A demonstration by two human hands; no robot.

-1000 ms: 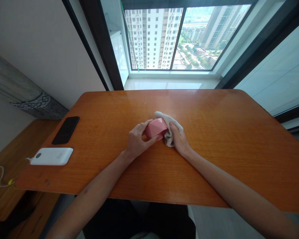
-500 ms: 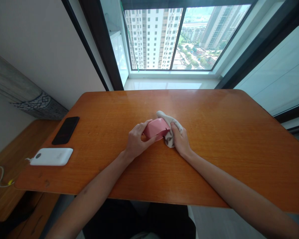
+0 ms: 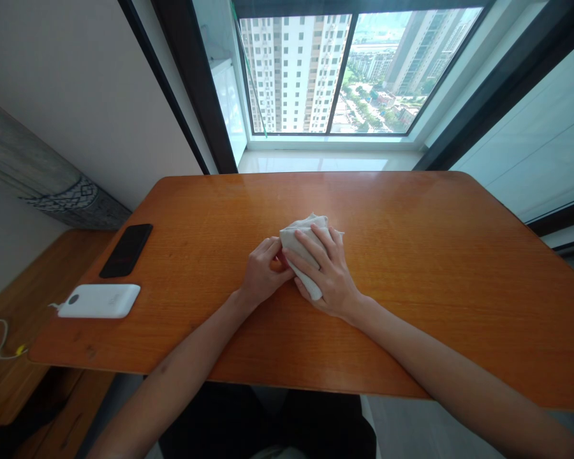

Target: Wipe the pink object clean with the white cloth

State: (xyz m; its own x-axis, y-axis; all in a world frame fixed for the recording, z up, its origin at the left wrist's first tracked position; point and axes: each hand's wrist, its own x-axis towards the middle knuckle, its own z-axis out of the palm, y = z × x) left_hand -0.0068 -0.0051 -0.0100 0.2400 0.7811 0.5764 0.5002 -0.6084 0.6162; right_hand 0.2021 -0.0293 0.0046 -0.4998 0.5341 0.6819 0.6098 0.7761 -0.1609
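1. Right hand [image 3: 332,280] lies spread flat over the pale cloth [image 3: 300,245], fingers pressing it down mid-table [image 3: 411,268].
2. Left hand [image 3: 261,274] is curled in against the cloth's left edge; a sliver of pink shows there, so what it pinches I cannot tell.
3. Risk: the glossy wood could let the bundle skid if the press goes sideways.
4. Far left sit a black phone [image 3: 126,250] and a white power bank [image 3: 99,300], well apart, nothing blocking.
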